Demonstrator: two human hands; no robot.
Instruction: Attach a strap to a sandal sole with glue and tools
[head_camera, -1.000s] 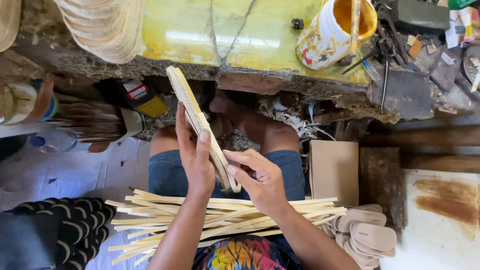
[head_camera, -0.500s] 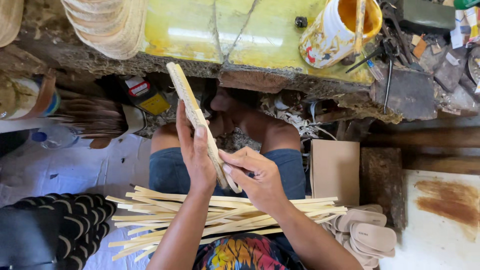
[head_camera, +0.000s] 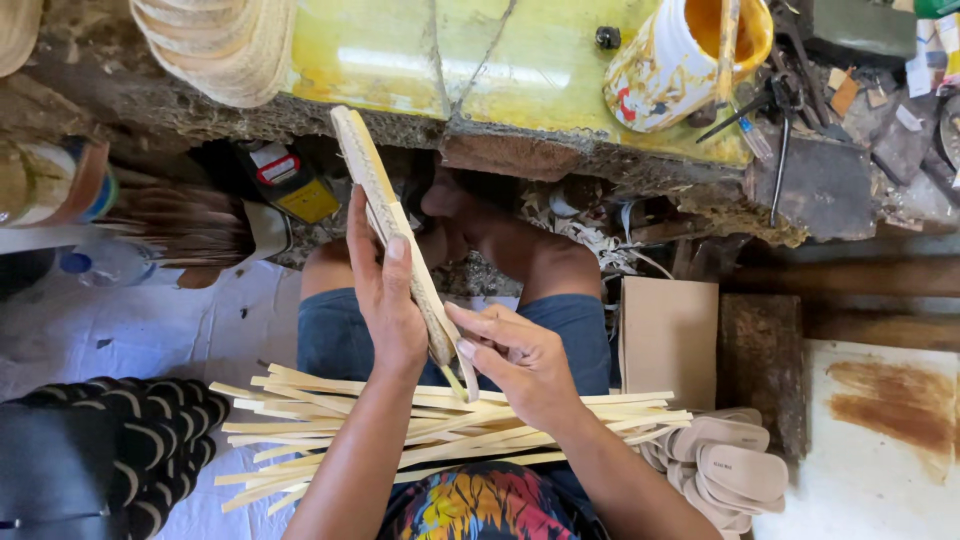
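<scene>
Left hand grips a stack of flat wooden slats, tilted upright above the lap. Right hand pinches its lower end. Loose bamboo strips lie across the thighs.

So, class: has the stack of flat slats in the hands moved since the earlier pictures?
No. The stack of slats keeps its tilt, its top end just under the yellow bench edge, held by the left hand and right hand.

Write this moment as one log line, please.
left hand: holds slat bundle | right hand: pinches its lower end | lap: loose strips | bench: yellow pot
</scene>
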